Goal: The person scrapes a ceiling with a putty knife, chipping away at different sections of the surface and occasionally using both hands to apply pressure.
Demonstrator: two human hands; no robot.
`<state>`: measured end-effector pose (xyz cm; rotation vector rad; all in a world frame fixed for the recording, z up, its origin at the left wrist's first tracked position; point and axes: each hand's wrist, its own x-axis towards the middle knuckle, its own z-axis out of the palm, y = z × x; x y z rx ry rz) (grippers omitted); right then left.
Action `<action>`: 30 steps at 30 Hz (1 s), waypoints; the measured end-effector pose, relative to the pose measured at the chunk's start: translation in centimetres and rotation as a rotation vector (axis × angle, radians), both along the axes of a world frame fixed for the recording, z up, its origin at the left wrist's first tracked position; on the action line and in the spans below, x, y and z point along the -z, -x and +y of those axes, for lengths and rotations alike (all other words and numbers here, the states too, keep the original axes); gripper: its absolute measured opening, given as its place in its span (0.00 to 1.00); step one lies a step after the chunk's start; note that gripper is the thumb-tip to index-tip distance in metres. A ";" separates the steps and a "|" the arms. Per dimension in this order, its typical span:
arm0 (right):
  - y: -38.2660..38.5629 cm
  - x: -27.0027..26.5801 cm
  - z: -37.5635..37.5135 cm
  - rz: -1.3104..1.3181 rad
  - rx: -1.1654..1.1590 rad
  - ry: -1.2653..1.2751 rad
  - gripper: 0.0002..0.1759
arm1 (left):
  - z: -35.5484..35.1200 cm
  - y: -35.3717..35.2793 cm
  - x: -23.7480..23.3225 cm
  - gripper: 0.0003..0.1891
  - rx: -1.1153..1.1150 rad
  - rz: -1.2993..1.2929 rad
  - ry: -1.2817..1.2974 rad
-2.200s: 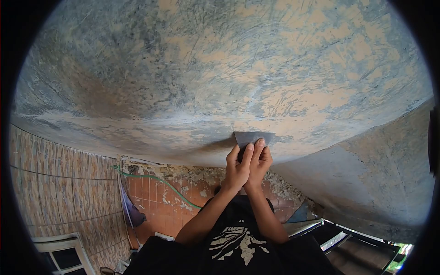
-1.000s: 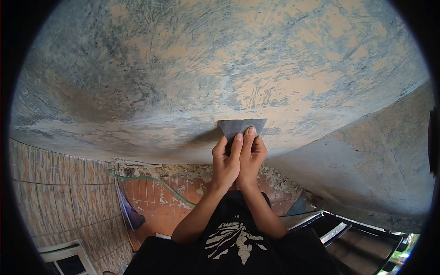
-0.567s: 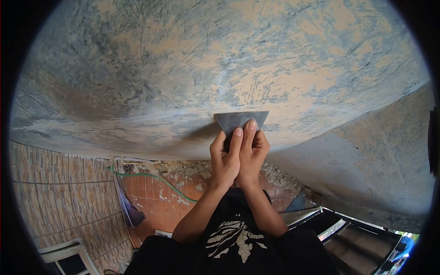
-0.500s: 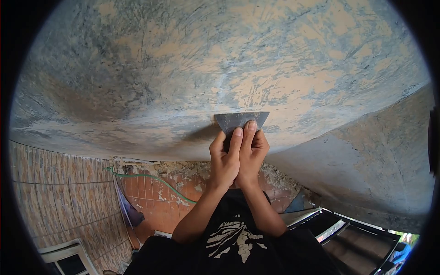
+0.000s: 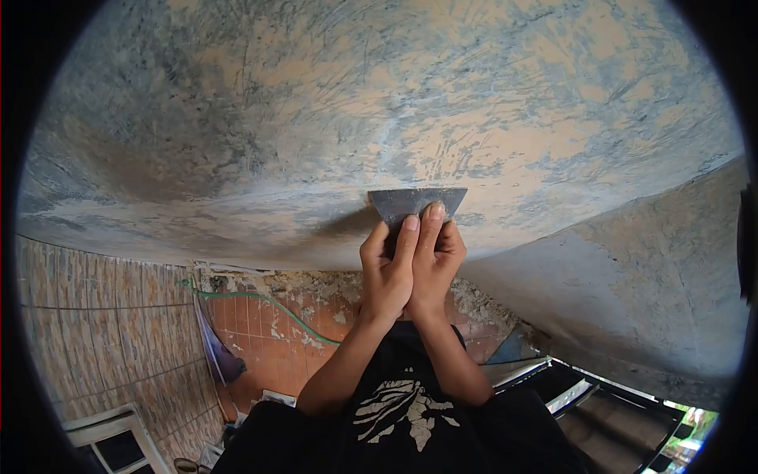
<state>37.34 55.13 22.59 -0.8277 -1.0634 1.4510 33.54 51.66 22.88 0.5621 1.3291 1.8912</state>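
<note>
In the middle of the head view, both my hands grip one scraper (image 5: 403, 201) with a wide grey blade. My left hand (image 5: 387, 272) is closed round its lower part, thumb along the blade's face. Beside it and touching it, my right hand (image 5: 434, 272) is closed the same way. The scraper's handle is hidden between my palms. The blade's wide edge lies against the wall (image 5: 482, 87), which is patched with peach paint and bare grey. Small crumbs sit along that edge.
Below the wall, paint flakes and rubble (image 5: 482, 312) lie on orange floor tiles (image 5: 268, 332). A green hose (image 5: 280, 308) curves across them. At left stands a stone-patterned tile wall (image 5: 103, 324), with a white-framed object (image 5: 110, 438) at its foot. A dark-framed rack (image 5: 616, 423) is lower right.
The scraper and both my hands have shifted very slightly up in view, and the camera view has tilted a little. More crumbs show along the blade's edge.
</note>
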 end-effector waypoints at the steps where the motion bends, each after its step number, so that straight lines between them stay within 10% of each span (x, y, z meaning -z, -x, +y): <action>1: 0.0 0.8 -0.2 0.010 -0.003 -0.016 0.16 | -0.2 -0.2 0.5 0.07 -0.003 0.010 -0.016; 30: 0.6 1.7 -0.4 -0.094 0.079 0.060 0.20 | 0.2 -0.5 1.8 0.06 -0.078 0.065 0.016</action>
